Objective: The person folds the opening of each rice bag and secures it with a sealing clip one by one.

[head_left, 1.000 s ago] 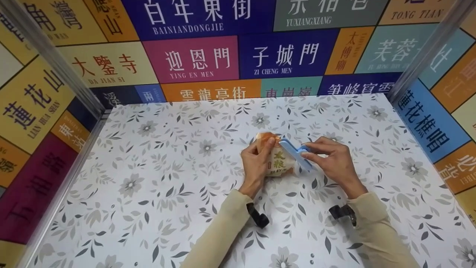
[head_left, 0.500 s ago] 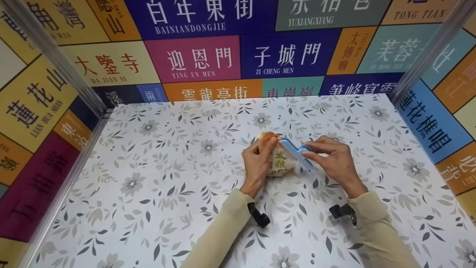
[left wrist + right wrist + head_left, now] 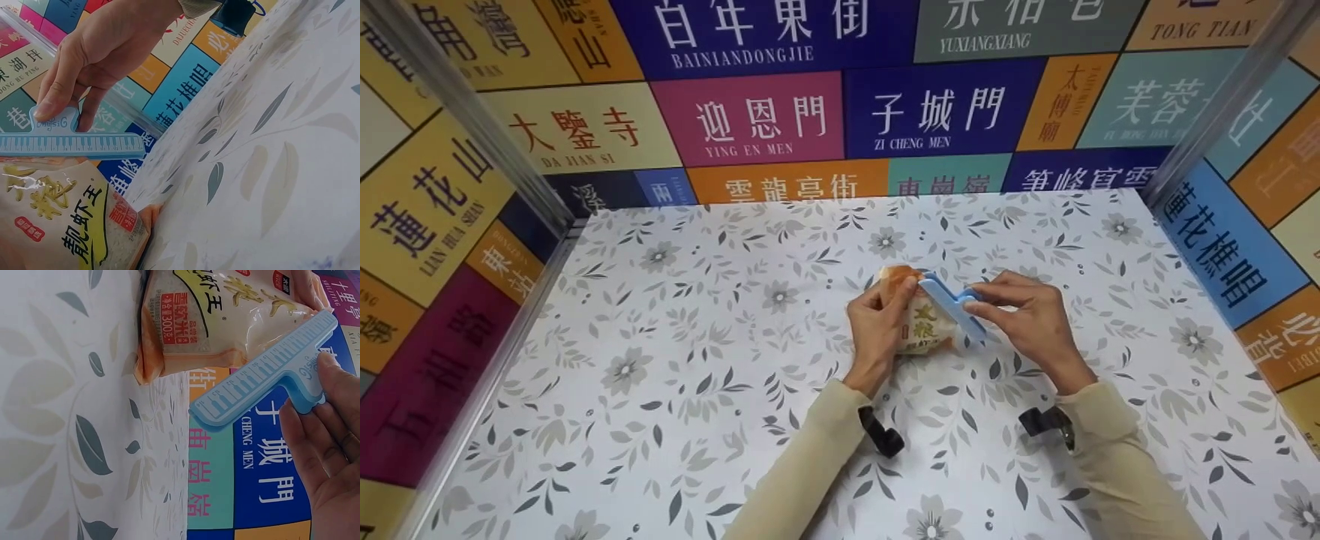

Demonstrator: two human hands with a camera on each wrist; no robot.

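A small plastic bag of rice (image 3: 924,328) with orange ends and printed characters is held upright near the middle of the table. My left hand (image 3: 877,330) grips its left side and upper part, thumb toward me. My right hand (image 3: 1031,319) pinches the handle of a light blue bag clip (image 3: 952,306) with a piano-key pattern. The clip (image 3: 264,371) lies slanted along the bag's edge in the right wrist view. In the left wrist view, the clip (image 3: 70,145) runs just above the rice bag (image 3: 62,219). Whether its bars enclose the bag's edge, I cannot tell.
A white table (image 3: 675,450) with a grey leaf and flower pattern lies under both hands. Panels with colourful printed characters (image 3: 765,120) stand at the back and both sides. Black wrist straps (image 3: 879,433) sit on both sleeves.
The right hand and the clip have shifted slightly left, toward the bag, and the clip has tilted a little. The left hand keeps its grip on the bag.
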